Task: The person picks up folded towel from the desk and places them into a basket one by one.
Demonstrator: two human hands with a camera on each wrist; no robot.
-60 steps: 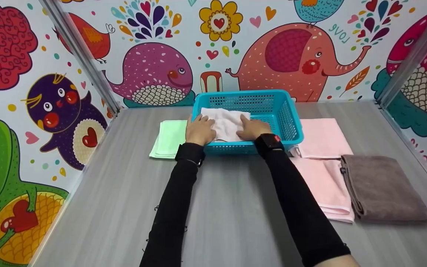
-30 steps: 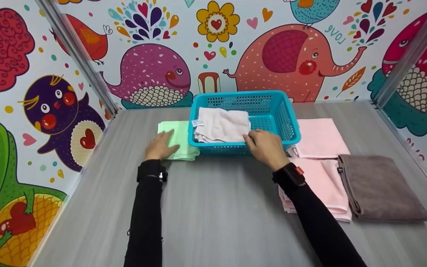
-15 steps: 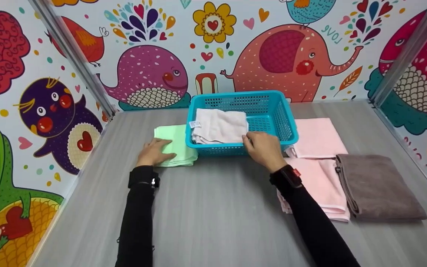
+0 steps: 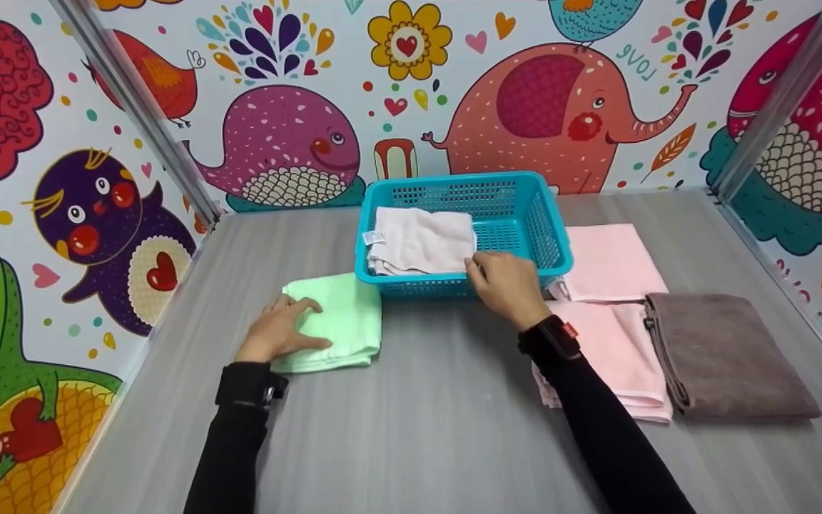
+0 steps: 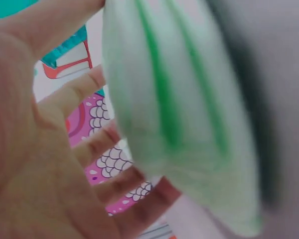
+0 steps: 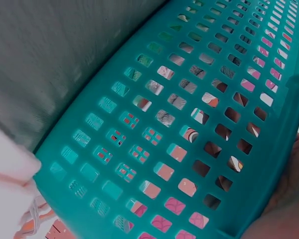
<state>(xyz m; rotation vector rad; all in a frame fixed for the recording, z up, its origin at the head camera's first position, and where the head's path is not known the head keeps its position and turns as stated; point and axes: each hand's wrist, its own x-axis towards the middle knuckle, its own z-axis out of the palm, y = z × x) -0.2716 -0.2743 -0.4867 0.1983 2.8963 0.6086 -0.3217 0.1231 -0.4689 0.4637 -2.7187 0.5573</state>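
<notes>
My left hand (image 4: pixel 279 332) lies with spread fingers over the left side of a folded light green towel (image 4: pixel 343 321). In the left wrist view the fingertips reach the edge of this towel (image 5: pixel 189 99), which is blurred and shows green stripes. My right hand (image 4: pixel 511 285) grips the front rim of a turquoise plastic basket (image 4: pixel 447 287). Through the holes of the basket wall (image 6: pixel 184 134), the right wrist view shows parts of the fingers. Inside the basket's left half lies a folded whitish towel (image 4: pixel 422 241) with a tag at its left edge.
To the right of the basket lie two folded pink towels, one behind (image 4: pixel 614 260) and one in front (image 4: pixel 614 357). A folded grey-brown towel (image 4: pixel 732 357) is beside them. Walls with cartoon animals (image 4: pixel 290 143) border the grey table (image 4: pixel 411 428) at the back and sides.
Both hands have left the whitish towel in the basket. The left hand went to the green towel and drew it toward me; the right hand moved to the front rim of the basket.
</notes>
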